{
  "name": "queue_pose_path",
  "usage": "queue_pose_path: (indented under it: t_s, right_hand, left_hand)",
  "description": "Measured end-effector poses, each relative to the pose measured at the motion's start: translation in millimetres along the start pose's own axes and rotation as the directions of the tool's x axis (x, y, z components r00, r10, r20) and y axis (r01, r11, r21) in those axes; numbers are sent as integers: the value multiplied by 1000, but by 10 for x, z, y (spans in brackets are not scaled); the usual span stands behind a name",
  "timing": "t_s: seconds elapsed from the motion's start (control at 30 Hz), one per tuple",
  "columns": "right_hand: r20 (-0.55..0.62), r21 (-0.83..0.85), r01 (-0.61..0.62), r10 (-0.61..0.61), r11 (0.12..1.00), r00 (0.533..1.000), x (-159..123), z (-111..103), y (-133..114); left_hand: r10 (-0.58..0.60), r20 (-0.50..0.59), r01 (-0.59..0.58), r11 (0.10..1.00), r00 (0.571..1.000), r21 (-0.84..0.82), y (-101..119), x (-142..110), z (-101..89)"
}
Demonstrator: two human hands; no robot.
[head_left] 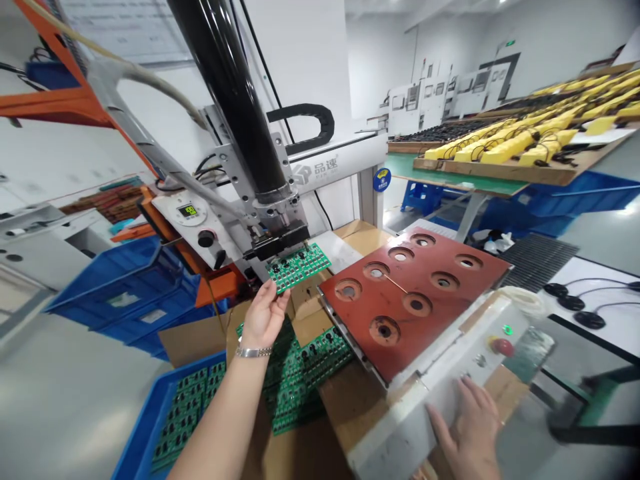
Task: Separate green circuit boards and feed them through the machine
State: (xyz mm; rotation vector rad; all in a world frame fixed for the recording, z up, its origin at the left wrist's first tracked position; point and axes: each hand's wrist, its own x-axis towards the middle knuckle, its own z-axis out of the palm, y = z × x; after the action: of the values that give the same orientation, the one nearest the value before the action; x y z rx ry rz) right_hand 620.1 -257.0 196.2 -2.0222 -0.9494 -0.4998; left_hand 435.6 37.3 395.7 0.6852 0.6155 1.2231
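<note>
My left hand [265,313] pinches the near left edge of a green circuit board [303,268] set with small dark parts. The board's far edge lies under the black clamp [283,240] of a machine head; I cannot tell whether they touch. My right hand [470,423] lies on the front of a white control box [400,427], thumb and fingers spread, its fingertips close to a small button [480,360]. Beneath my left forearm, more green circuit boards [300,387] are piled in a cardboard box.
A red-brown plate [365,287] with several round recesses sits behind the control box. A red knob [501,345] sticks up from that box. At lower left a blue bin [135,440] holds boards. The machine's black cylinder [230,93] rises overhead. Yellow parts [505,143] cover a far table.
</note>
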Motion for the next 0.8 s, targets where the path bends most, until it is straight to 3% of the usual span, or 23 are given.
queue_pose_path:
  t_s: [0.43,0.8]
  right_hand:
    - [-2,3,-3,3,1000,1000,-27,21,28]
    - [-18,3,-2,2,1000,1000,-24,16,12]
  left_hand:
    - [-11,-11,11,1000,1000,13,18,-22,-77]
    - [1,-12,-1,1000,1000,0,17,4,1]
